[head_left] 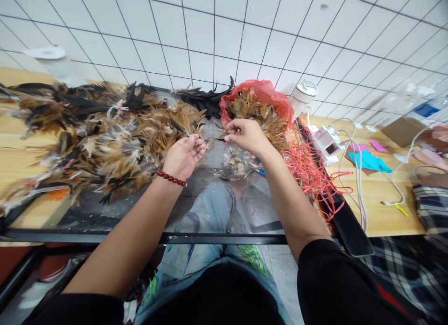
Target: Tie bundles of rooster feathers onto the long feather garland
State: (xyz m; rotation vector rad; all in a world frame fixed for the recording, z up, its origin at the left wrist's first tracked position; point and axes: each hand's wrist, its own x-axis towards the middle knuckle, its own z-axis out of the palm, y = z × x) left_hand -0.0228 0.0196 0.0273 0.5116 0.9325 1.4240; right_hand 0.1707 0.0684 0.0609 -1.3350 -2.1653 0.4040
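White roll: blurred, upright [52, 66] at the far left, against the white tiled wall [196, 31].
Feather heap: a broad, loose mass of brown feathers [129, 145] with pale fluff and some black plumes, spread over the left of the table [388, 222]; a white tie [117, 108] shows near its back.
Left hand: palm turned up, left hand [185, 155] just beside the heap's right edge, thumb and forefinger pinched on a dark-streaked feather [179, 126], other fingers loosely curled; a dark red bead bracelet [171, 178] circles the wrist.
Clear panel: between and below the hands, see-through panel [175, 210] with the jeans [210, 206] visible beneath.
Black plumes: long black feathers [201, 99] behind the gap between the hands, near the wall.
Right hand: right hand [245, 134] back upward, thumb and fingertips closed on a slim dark feather [220, 140] pointing left.
Feather scraps: small bits [236, 165] on the panel, below the right hand.
Red bag: open red plastic bag [257, 88] behind the right hand, filled with brown feathers.
Red string: tangled heap [308, 176] right of the right forearm.
Lidded container: white [306, 94], by the wall.
Far right: white cables [359, 185], turquoise pieces [374, 162], plaid cloth [432, 206].
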